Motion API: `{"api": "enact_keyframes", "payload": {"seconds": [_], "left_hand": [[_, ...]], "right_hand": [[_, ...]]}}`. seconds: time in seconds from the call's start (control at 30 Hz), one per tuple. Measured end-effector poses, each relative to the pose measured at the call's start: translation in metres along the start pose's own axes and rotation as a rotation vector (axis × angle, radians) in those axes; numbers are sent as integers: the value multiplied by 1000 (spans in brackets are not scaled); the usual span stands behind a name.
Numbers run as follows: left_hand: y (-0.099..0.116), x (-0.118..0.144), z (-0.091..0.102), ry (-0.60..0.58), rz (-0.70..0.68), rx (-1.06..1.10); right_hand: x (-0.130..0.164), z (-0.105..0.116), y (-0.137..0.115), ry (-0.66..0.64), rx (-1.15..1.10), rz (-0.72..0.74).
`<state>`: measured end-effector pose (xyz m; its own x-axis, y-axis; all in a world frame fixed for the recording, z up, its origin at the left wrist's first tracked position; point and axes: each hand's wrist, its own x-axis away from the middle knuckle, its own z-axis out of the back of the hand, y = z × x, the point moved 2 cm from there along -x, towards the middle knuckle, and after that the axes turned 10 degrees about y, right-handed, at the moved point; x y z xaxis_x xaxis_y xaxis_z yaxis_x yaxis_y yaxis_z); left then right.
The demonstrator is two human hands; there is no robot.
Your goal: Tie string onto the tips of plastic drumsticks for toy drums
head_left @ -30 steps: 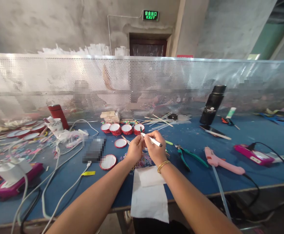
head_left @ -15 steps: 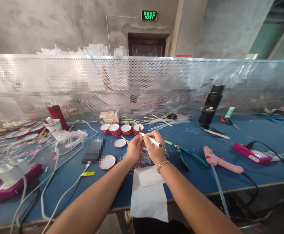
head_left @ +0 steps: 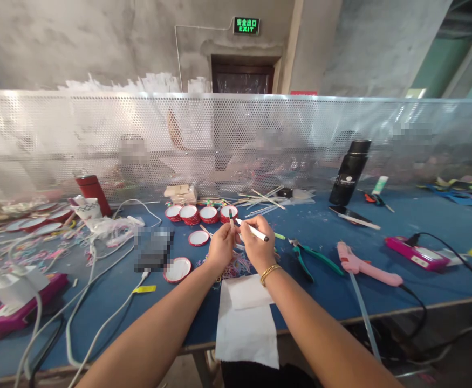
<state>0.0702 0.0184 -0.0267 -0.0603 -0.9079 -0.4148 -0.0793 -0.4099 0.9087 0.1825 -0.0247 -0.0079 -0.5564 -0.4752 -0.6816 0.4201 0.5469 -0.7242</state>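
White pen-like stick with a black tip (head_left: 252, 230) sits in the right hand (head_left: 255, 245), lifted just above the blue bench (head_left: 320, 293) near its middle, slanting from upper left down to its dark end at the right. Right-hand grip: fingers curled and pinching the stick along its shaft. The left hand (head_left: 221, 248) meets the right hand at the stick's left end, its fingertips pressed together on a small green piece (head_left: 231, 216) that stands upright there; what that piece is cannot be told. A gold beaded bracelet (head_left: 270, 274) circles the right wrist.

Directly beneath the hands lies a heap of thin coloured loops (head_left: 238, 265), and nearer the bench edge a white paper sheet (head_left: 247, 323) overhangs the front. Behind the hands stands a row of red-rimmed round lids with white faces (head_left: 198, 214); two more of the same lie flat to the left. Green-handled pliers (head_left: 308, 257) lie just right of the hands, with a pink glue gun (head_left: 367, 268) beyond them. A tall black flask (head_left: 348, 173) stands farther back, against the perforated metal screen (head_left: 98, 134).
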Motion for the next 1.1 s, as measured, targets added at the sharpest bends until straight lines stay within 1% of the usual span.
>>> {"api": "enact_keyframes", "payload": {"seconds": [0.07, 0.23, 0.47, 0.63, 0.83, 1.1], "left_hand": [[0, 0, 0, -2, 5, 3], [-2, 0, 1, 8, 0, 3], [-4, 0, 0, 13, 31, 39], [-3, 0, 1, 10, 2, -2], [0, 1, 0, 1, 14, 17], [3, 2, 0, 5, -5, -17]], "right_hand": [[0, 0, 1, 6, -10, -5], [2, -1, 0, -31, -13, 28], [2, -1, -5, -49, 13, 43], [2, 0, -6, -44, 17, 53], [1, 1, -2, 8, -5, 8], [3, 0, -5, -40, -38, -1]]}}
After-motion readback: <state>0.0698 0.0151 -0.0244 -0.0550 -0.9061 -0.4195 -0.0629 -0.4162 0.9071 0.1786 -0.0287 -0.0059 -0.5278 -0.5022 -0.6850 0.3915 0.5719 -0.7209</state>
